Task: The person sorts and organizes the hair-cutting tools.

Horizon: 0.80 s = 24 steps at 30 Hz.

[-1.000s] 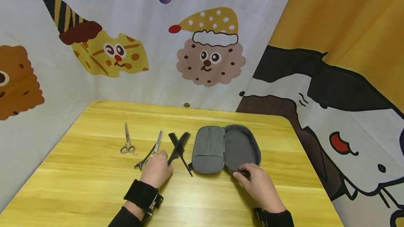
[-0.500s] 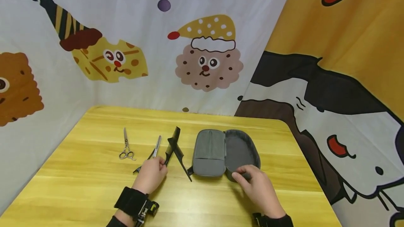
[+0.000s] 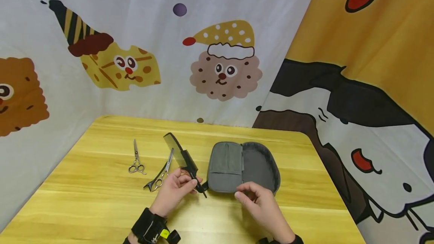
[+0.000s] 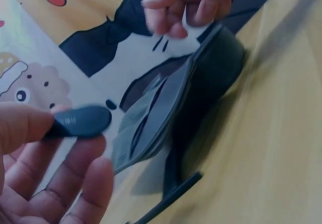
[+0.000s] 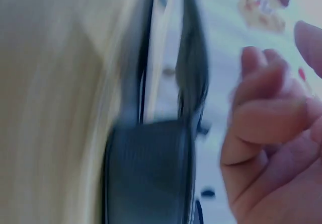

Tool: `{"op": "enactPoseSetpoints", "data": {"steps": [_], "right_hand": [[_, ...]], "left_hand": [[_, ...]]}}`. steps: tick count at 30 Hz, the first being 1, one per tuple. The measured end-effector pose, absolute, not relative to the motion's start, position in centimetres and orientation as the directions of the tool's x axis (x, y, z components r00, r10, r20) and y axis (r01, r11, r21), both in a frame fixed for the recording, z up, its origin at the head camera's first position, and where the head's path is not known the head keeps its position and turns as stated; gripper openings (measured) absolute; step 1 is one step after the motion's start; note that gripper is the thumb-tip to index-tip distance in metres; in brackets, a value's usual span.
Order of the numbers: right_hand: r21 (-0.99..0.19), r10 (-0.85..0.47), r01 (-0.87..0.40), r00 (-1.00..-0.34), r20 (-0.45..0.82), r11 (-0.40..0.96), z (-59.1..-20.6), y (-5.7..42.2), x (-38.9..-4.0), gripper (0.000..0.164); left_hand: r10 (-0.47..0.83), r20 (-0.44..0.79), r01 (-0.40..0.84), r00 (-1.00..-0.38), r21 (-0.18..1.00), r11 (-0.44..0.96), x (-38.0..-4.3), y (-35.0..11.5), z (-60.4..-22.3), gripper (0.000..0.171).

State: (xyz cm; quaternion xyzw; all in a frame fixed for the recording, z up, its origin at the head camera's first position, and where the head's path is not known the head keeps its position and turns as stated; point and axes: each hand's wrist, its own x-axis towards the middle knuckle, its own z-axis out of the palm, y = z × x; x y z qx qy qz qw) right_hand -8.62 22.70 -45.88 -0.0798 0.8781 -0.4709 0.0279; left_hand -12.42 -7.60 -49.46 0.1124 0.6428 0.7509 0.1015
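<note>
Yellow wood grain covers the surface (image 3: 101, 202), where a grey fabric case (image 3: 223, 182) lies open before you. Your right hand (image 3: 262, 208) is at its near edge; your left hand (image 3: 174, 191) holds a broad comb (image 3: 174, 151) just left of the case, teeth end pointing away from you. A firm, light pinch should stop it twisting; ease it clear of the tail comb (image 3: 190, 163), which it overlaps from above, though contact is unclear. Your left thumb and fingers pinch its handle; your right thumb and forefinger curve, slightly apart, gripping nothing.
</note>
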Motion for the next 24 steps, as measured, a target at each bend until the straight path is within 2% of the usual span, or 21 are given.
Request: {"op": "enactPoseSetpoints", "data": {"steps": [4,8,17,24], "right_hand": [[-0.900,-0.325,-0.065,-0.942,-0.087,0.430,-46.1,21.0,-8.1,0.037],[-0.940,-0.417,-0.003,-0.897,-0.148,0.340,-46.8,19.9,-7.9,0.039],[-0.955,-0.427,0.003,-0.894,-0.135,0.296,-48.2,19.0,-7.6,0.027],[-0.952,-0.500,-0.046,-0.858,-0.117,0.301,-48.8,18.9,-7.6,0.030]], "left_hand": [[0.338,0.093,0.037,-0.936,0.985,-0.170,-11.9,-6.8,-50.1,0.036],[0.379,0.109,0.051,-0.919,0.986,-0.158,-11.2,-5.8,-50.5,0.039],[0.436,0.069,0.019,-0.897,0.993,-0.117,-10.3,-4.7,-51.0,0.038],[0.459,0.074,0.022,-0.886,0.993,-0.117,-10.3,-4.6,-51.2,0.039]]}}
